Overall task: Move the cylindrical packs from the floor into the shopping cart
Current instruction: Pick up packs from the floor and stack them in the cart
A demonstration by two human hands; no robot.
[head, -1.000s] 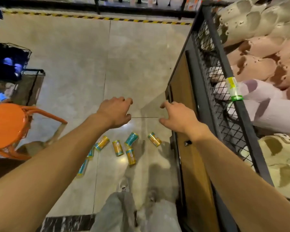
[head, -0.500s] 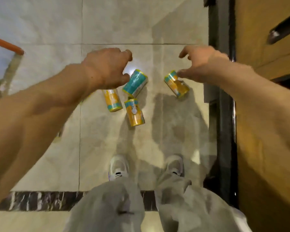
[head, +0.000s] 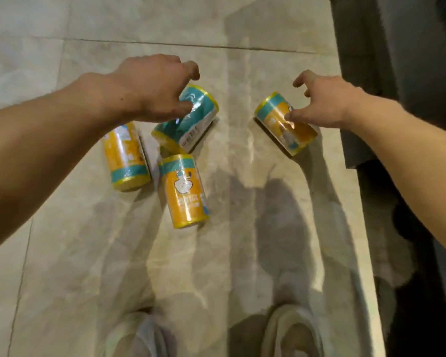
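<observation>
The glossy beige stone-tile floor (head: 242, 228) fills the view, polished enough to carry soft reflections and the person's shadow, with thin grout lines crossing it. Along the right edge stands a dark flat-sided fixture (head: 358, 73); no shopping cart is in view, so judging by what shows, no pack has gone in yet and the whole transfer remains.

Four cylindrical packs lie on their sides on the floor, all wrapped in shiny crinkled film with yellow rims. The teal film-wrapped cylindrical pack (head: 191, 122) lies at the far left centre; the left hand (head: 152, 86) is curled over its far end, thumb on the film, though a closed grip cannot be confirmed. The orange film-wrapped pack with teal band on the right (head: 281, 124) lies well apart from the others; the right hand (head: 327, 99) hovers with its fingers spread and bent, thumb touching the wrap, not yet closed round it. The near orange pack with a cartoon print (head: 183, 191) touches the teal one's near end. The leftmost orange pack (head: 125, 158) lies just beside them, partly under the left forearm
</observation>
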